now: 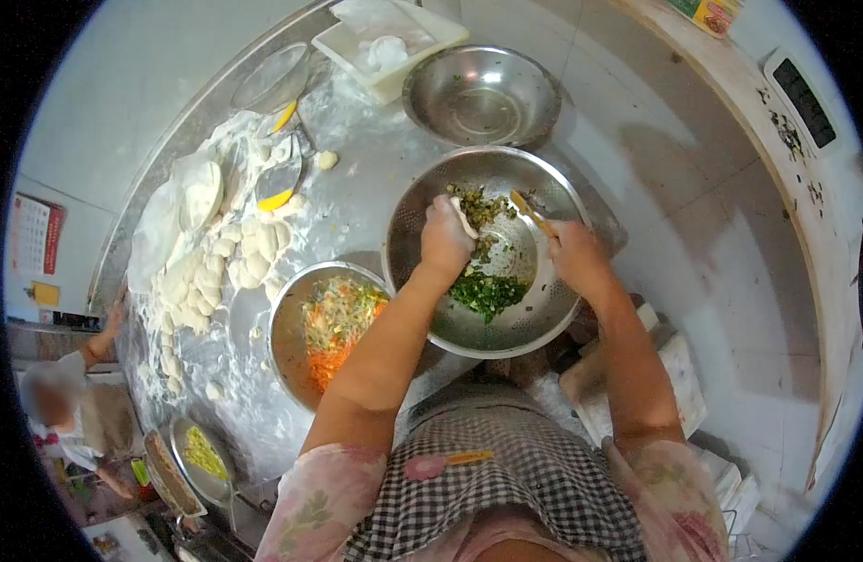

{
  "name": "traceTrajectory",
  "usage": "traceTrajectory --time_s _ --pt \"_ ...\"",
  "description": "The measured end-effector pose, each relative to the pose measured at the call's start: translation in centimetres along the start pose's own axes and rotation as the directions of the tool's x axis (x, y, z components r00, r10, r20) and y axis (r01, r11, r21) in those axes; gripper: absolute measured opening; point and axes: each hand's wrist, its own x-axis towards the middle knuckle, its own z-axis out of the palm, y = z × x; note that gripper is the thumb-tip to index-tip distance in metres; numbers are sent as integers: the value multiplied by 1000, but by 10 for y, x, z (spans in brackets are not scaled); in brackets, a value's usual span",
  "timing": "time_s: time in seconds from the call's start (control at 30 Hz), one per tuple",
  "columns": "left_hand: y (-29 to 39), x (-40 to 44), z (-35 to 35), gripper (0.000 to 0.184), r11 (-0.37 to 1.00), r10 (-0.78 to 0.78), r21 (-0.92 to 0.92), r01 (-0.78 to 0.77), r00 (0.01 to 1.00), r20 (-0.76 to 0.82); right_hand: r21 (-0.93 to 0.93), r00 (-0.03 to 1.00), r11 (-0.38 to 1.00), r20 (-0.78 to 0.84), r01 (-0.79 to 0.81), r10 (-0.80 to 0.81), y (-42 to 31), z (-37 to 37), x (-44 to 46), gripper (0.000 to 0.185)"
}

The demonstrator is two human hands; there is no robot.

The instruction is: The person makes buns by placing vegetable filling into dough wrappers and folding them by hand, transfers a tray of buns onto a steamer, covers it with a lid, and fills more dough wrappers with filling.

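Note:
Over a big perforated steel basin, my left hand is closed around a pale piece of dough, partly hidden by the fingers. My right hand grips a short wooden stick, its far end pointing up and left over the basin. Inside lie a brownish-green chopped filling close to both hands and a heap of chopped greens nearer my body. A steel bowl of shredded carrot and pale strips stands beside my left forearm.
Floury dough pieces and two yellow-handled tools lie on the steel table. Behind the basin are another steel bowl and a white bin. Another person stands at lower left, near a bowl of yellow-green food.

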Motion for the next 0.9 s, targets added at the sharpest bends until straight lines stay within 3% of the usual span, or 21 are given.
traceTrajectory --time_s 0.07,0.17,0.27,0.37,0.47,0.57,0.67,0.77,0.87,0.9 --pt "0 2 1 51 999 -21 44 20 999 31 73 990 997 133 28 -38 2 15 9 25" --pt "4 1 0 51 999 -43 11 43 999 11 21 978 979 -37 205 -204 -21 51 0 30" --pt "2 0 -1 50 999 -40 -23 40 999 -25 -45 984 984 -33 174 -176 -23 52 -4 31" --pt "-3 3 5 48 998 -51 -46 48 997 -60 -94 959 955 68 280 -274 -6 12 11 31" --pt "-5 4 8 48 996 10 -86 -19 995 -103 7 981 981 -32 192 -192 7 -8 34 29" --pt "-4 7 4 49 997 -49 -67 46 998 -34 152 951 974 232 170 -202 -6 11 40 27" --pt "2 4 -1 51 999 -37 27 38 999 -15 -67 971 970 65 234 -229 -36 30 8 26" --pt "1 2 -3 55 999 -23 46 22 999 22 -29 955 955 -6 297 -297 -20 43 5 25" --pt "0 2 -8 57 996 -29 84 21 995 91 136 964 965 112 226 -242 -22 -6 -8 23" --pt "1 1 -9 58 996 -20 92 12 996 93 97 978 983 123 157 -169 -12 -9 -4 22"
